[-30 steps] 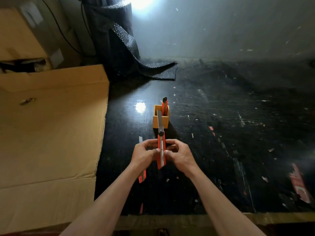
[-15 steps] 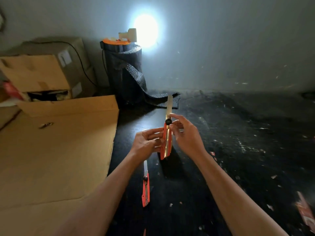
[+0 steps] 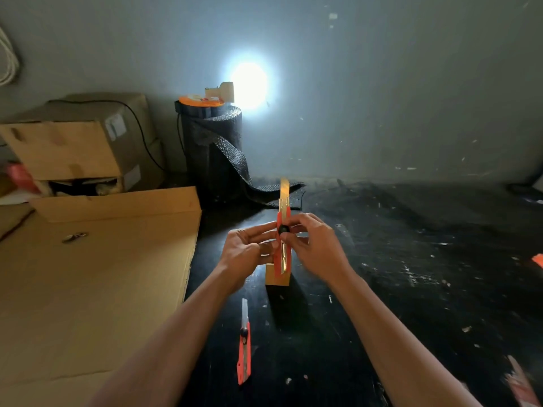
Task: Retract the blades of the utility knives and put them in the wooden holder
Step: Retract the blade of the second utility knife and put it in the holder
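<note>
Now I hold an orange knife upright with both hands.
My left hand and right hand fingers pinch it, blade out. The wooden holder sits just behind; another knife lies below on the desk.

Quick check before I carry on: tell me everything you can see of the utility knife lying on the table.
The utility knife on the table has an orange, plastic-looking body with a black slider knob near its far end. A silver segmented blade sticks out, not retracted, pointing away from the person. It lies flat on the black tabletop, roughly lengthwise, close in front of the wooden holder and apart from it. Neither hand touches it; it lies between the forearms.
</note>
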{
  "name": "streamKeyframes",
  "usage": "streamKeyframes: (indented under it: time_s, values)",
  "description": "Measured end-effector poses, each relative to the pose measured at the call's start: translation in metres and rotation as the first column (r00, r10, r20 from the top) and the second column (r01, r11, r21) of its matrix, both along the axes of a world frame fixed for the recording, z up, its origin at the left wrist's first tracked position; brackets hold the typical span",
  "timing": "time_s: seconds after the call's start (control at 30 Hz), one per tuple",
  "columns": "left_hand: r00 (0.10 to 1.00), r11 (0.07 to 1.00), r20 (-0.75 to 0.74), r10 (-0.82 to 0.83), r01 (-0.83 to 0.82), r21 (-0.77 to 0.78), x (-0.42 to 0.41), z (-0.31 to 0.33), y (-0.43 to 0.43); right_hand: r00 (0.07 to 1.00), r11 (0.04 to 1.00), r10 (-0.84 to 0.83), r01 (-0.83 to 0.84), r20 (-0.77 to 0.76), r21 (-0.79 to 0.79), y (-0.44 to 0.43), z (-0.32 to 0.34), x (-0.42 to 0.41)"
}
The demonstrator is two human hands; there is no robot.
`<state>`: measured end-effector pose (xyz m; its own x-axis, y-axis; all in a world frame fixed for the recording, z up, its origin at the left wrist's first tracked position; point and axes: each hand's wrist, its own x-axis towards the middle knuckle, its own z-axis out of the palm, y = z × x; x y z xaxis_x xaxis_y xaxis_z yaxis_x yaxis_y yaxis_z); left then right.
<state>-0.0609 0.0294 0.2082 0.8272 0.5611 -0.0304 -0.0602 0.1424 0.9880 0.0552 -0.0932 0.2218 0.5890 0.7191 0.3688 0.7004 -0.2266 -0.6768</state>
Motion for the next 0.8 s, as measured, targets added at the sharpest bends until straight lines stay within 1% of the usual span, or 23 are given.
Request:
streamKeyframes:
  time_s: [0.2,0.37,0.47,0.6,0.8]
  values:
    - [1.0,0.999,-0.005,-0.021,0.02,-0.046,0.002,0.006,0.0,0.996,1.0,-0.011,0.012,-0.093,0.015,-0.011,-0.011,-0.007]
    - [0.999,0.997,-0.047,-0.019,0.016,-0.079,0.002,0.004,-0.003,0.984,0.999,-0.009,0.016,-0.18,0.04,-0.019,-0.019,-0.011]
    - [0.998,0.996,-0.062,-0.024,0.018,-0.092,0.002,0.003,-0.004,0.981,0.999,0.001,0.005,-0.194,0.032,-0.023,-0.019,-0.012]
    - [0.999,0.999,-0.042,-0.015,0.012,-0.05,0.003,0.006,-0.003,0.98,1.0,0.011,-0.006,-0.198,0.028,-0.024,-0.016,-0.01]
    - [0.998,0.997,-0.029,0.054,-0.052,0.051,0.005,0.011,-0.005,0.976,0.999,0.036,-0.036,-0.217,0.001,-0.026,-0.015,-0.014]
